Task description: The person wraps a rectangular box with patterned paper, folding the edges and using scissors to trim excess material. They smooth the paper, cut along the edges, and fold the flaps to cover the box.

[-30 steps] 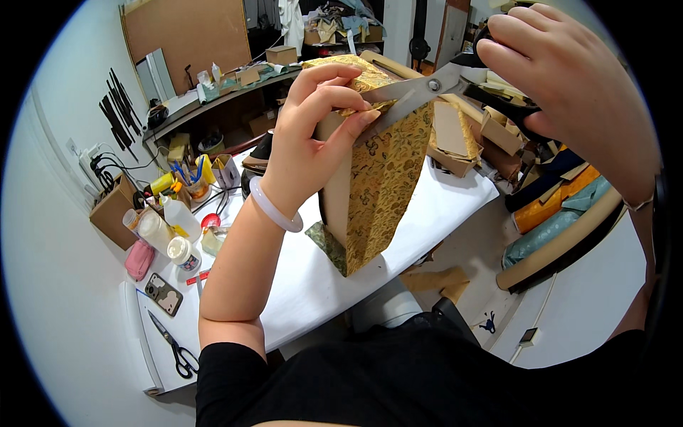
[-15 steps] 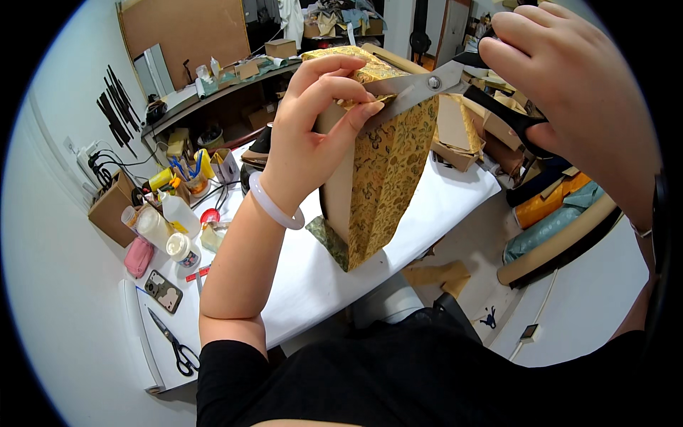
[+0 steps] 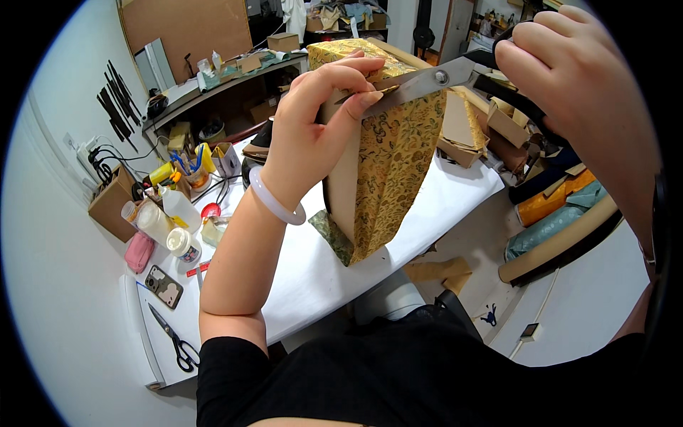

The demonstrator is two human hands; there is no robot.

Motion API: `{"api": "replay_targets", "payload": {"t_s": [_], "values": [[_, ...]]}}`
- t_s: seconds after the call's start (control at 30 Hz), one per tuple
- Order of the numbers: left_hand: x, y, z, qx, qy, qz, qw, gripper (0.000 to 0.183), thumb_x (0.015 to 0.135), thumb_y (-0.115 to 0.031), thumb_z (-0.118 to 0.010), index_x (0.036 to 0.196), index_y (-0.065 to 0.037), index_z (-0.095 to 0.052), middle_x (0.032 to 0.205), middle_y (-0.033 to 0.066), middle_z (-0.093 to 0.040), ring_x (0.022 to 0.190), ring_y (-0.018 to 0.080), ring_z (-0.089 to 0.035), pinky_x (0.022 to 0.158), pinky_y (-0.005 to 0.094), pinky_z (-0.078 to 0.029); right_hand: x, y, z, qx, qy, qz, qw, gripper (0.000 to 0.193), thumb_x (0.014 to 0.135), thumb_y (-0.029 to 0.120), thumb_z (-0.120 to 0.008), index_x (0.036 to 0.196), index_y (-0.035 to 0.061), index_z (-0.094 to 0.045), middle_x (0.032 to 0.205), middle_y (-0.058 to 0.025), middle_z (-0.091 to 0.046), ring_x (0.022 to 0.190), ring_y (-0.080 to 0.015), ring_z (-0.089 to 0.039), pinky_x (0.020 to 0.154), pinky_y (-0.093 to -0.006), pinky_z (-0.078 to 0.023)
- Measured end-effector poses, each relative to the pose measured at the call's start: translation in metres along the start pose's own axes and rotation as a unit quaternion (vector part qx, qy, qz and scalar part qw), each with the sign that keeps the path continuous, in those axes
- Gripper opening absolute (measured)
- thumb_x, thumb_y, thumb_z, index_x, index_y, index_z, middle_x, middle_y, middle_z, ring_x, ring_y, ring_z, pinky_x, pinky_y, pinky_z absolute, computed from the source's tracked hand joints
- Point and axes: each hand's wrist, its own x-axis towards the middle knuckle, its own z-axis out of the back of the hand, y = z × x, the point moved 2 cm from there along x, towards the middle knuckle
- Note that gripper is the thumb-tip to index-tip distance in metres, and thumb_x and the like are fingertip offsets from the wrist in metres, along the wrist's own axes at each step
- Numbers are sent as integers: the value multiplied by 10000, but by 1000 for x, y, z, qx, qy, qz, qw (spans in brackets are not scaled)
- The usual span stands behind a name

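A tall box (image 3: 402, 160) covered in gold floral brocade stands tilted over the white table. Its left side shows plain beige board. Near its top, my left hand (image 3: 316, 117) pinches the brocade's edge between thumb and fingers. My right hand (image 3: 569, 78) grips the black handles of a pair of scissors (image 3: 416, 87). The silver blades lie across the brocade beside my left fingertips and look nearly closed; their tips are partly hidden by that hand. A green patterned piece (image 3: 331, 235) shows at the box's lower end.
Left on the white table (image 3: 299, 302) lie a second pair of scissors (image 3: 174, 338), a phone (image 3: 163, 286), a pink pouch (image 3: 140, 252), a white jar (image 3: 183, 245) and several bottles. Cardboard boxes (image 3: 462, 128) are heaped at the right, above fabric rolls (image 3: 558, 235).
The scissors' blades have closed together at the brocade, and the handles have drawn nearer each other. Both hands and the box have shifted slightly right.
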Motion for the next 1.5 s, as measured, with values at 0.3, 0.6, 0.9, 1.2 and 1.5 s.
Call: {"api": "replay_targets", "payload": {"t_s": [0.3,0.6,0.9,1.2,1.5], "values": [[4,5,2,-38,19,14,999,86,983,-88,-639,1050,-56,-595,1174,96,-744,1078,209,-690,942,331,-506,-6,0,-5,-2,15,-1,1000,346,807,103,-803,1090,65,-608,1059,-99,-641,1055,-256,-637,956,-350,-520],[5,-4,14,-63,10,162,985,90,1092,-153,-472,1108,-65,-466,1072,80,-706,941,81,-622,833,237,-486,-80,-21,-48,267,-61,-153,950,288,867,64,-756,1115,51,-609,1058,-92,-712,998,-218,-706,866,-320,-568],[8,6,0,-121,-35,120,985,120,1102,-160,-436,1096,-39,-434,1153,106,-720,1006,96,-634,912,256,-499,-7,153,-147,882,-278,-296,239,421,872,204,-809,1146,36,-537,1165,-118,-691,1083,-216,-669,1005,-363,-514],[8,1,4,-134,-18,110,985,81,1091,-120,-445,1095,-40,-432,1168,136,-695,1106,146,-634,989,298,-485,0,159,-193,875,-174,-344,292,310,936,204,-753,1103,12,-576,1048,-112,-718,945,-179,-689,879,-310,-551],[11,13,-5,-56,15,76,995,114,1116,-165,-369,1129,-59,-406,1227,169,-688,1150,183,-634,1018,322,-471,-4,173,-171,936,-225,-235,133,792,745,645,-816,1181,62,-504,1247,-157,-653,1154,-276,-650,1014,-410,-497]]}}
